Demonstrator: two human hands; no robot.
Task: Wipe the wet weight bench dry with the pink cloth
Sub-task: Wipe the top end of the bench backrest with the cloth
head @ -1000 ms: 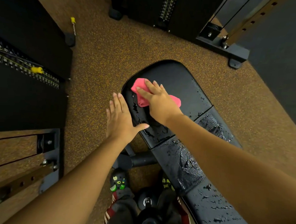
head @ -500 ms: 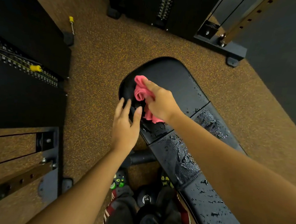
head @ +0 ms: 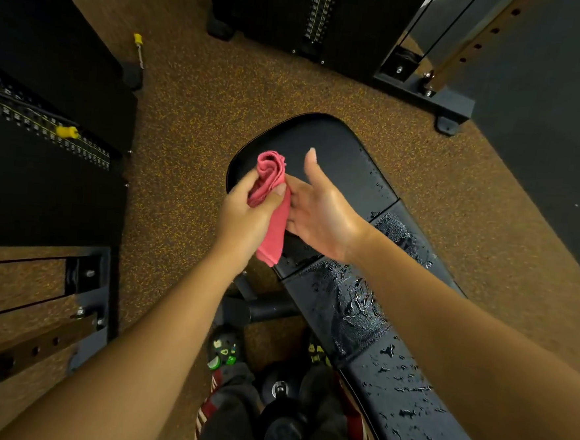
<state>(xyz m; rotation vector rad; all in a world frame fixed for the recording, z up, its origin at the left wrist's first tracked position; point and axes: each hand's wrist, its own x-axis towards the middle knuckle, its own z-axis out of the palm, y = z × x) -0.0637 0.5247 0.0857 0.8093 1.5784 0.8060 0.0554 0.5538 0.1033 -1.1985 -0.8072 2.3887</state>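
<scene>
1. Gripping the bunched pink cloth [head: 275,215] in the left hand [head: 244,213], fingers and thumb curled round its rolled upper end, and lifting it just above the far pad of the weight bench [head: 338,147] rather than pressing it down.
2. Holding the right hand [head: 323,218] open beside it, thumb raised, straight fingers touching the cloth's hanging tail and grasping nothing.
3. Showing a mostly dry far pad with a few drops along its right edge, and pooled water [head: 354,310] plus scattered beads across the middle and near pads; by that evidence, sitting well short of finished.
4. Risking a dropped cloth: passing or refolding it in mid-air with only a loose tail on the right side, and perhaps letting it fall onto the speckled floor [head: 193,116] to gather grit.
5. Risking smears: wiping with a tight, soaked wad and merely pushing water about, or sweeping it over the edge onto the dumbbell [head: 280,391] below.
6. Risking missed water: skimming past the seams between pads, where it appears to be collecting.
</scene>
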